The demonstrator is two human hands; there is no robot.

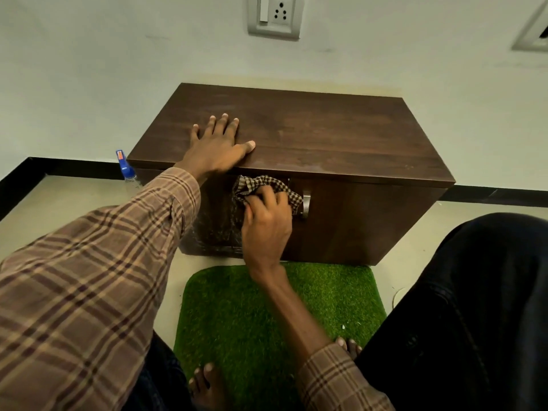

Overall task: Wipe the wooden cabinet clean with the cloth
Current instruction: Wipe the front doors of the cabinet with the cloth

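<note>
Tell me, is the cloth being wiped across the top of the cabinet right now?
No, the right hand presses the checked cloth against the cabinet front, beside the metal handle.

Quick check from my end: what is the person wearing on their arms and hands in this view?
Both arms wear a long-sleeved plaid shirt, tan with dark brown and cream lines. The left sleeve reaches the wrist; the right sleeve is pushed back, baring the forearm. The left hand and right hand are bare: no gloves, rings or watch visible.
</note>
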